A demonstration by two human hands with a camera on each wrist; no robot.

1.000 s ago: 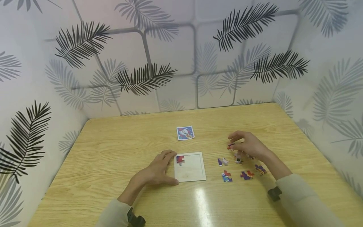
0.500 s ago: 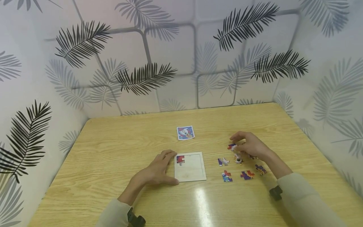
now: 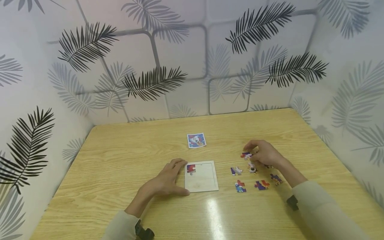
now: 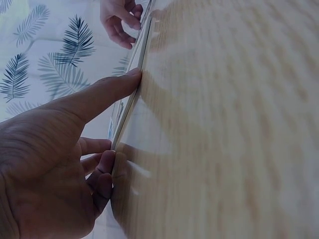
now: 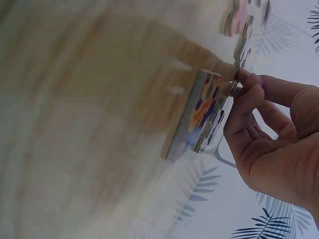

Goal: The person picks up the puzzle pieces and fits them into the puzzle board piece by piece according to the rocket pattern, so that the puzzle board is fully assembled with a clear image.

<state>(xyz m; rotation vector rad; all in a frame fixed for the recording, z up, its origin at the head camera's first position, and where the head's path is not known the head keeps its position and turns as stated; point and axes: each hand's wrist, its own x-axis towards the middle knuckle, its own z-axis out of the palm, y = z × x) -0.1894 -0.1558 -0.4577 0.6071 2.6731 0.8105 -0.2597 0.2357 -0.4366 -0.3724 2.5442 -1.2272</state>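
Observation:
My left hand (image 3: 166,180) rests on the table at the left side of a white square puzzle tray (image 3: 199,181). Its thumb and fingers touch that edge, as the left wrist view confirms. A red jigsaw piece (image 3: 190,168) sits in the tray's upper left corner. My right hand (image 3: 265,155) hovers low over loose jigsaw pieces on the right, fingers bent, with a gap between index finger and thumb. Below that gap lies a red, purple and white piece (image 3: 246,155). The thumb is close to a white piece with a dark spot (image 3: 252,167); contact cannot be told.
Other loose pieces lie nearby: a purple and white one (image 3: 236,171), a red and blue one (image 3: 240,186), a purple and orange one (image 3: 262,185) and another (image 3: 275,179). Behind the tray is a small picture card (image 3: 196,140). A patterned wall (image 3: 180,56) borders the table's back.
My right thumb has drawn back off the red, purple and white piece, which now shows more fully, and the finger gap has widened slightly. My left hand and the tray stay put.

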